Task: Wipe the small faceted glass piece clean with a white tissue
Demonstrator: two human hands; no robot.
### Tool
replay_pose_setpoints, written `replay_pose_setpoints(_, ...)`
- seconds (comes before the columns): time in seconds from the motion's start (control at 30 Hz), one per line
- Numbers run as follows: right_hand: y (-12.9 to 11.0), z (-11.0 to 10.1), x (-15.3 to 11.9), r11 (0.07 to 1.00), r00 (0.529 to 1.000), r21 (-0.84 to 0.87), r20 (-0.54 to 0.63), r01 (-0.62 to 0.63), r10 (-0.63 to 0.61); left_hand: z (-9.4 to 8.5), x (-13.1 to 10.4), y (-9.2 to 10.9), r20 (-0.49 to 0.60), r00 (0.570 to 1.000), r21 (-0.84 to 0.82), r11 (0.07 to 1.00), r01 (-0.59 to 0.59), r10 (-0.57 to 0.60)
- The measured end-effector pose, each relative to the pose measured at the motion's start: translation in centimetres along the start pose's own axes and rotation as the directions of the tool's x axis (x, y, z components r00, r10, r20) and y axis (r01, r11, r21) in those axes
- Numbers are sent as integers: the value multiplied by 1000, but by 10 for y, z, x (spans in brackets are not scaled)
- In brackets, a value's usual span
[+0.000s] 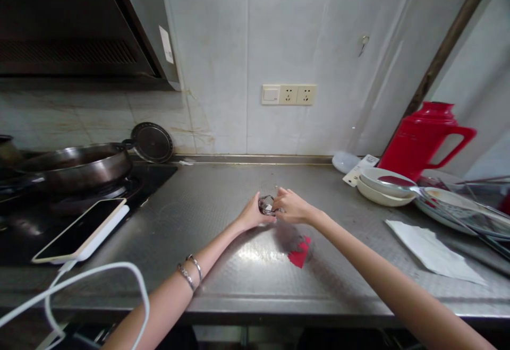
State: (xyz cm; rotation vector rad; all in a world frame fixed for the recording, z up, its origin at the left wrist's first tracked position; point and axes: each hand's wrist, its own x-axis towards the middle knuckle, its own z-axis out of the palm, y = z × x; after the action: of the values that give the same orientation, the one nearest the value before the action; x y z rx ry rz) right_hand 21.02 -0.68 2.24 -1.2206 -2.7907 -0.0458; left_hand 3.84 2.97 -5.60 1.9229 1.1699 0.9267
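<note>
In the middle of the metal counter, my left hand (257,212) is wrapped round a small round container (266,205) with a dark, shiny rim and something pale inside. My right hand (290,205) is closed at the container's right edge, its fingers curled in. What those fingers pinch is too small and hidden to make out. A torn piece of red paper or wrapper (299,253) lies on the counter below my right hand, in its shadow.
At left, a steel pan (79,164) sits on the black stove and a cabled phone (82,230) lies near its edge. To the right are a red thermos (418,140), stacked bowls (384,193), plates (450,217) and a white paper napkin (432,250). Sockets (289,95) are on the wall.
</note>
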Motion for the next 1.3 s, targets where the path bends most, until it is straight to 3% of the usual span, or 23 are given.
replay_pose_setpoints(0.17,-1,-5,5,999,995,41,101,20,-24,-6,-1,4,16,1000,114,993,1,-3)
replay_pose_setpoints(0.4,1,-8,20,998,985,40,169,41,-47,-8,0,3,32,999,113,993,-34,30)
replay_pose_setpoints(0.67,6,-8,24,998,989,-66,149,24,-13,-9,-2,3,37,998,131,990,-52,48)
replay_pose_setpoints(0.93,4,-10,9,1000,981,-24,192,-15,20,-10,-2,3,27,999,209,977,-31,26)
replay_pose_setpoints(1.13,2,-9,12,999,973,54,231,1,-13,-11,-2,6,44,999,157,987,-21,15)
replay_pose_setpoints(1.3,0,-9,20,1000,977,-2,215,8,-8,-13,-3,7,64,997,97,994,-52,45)
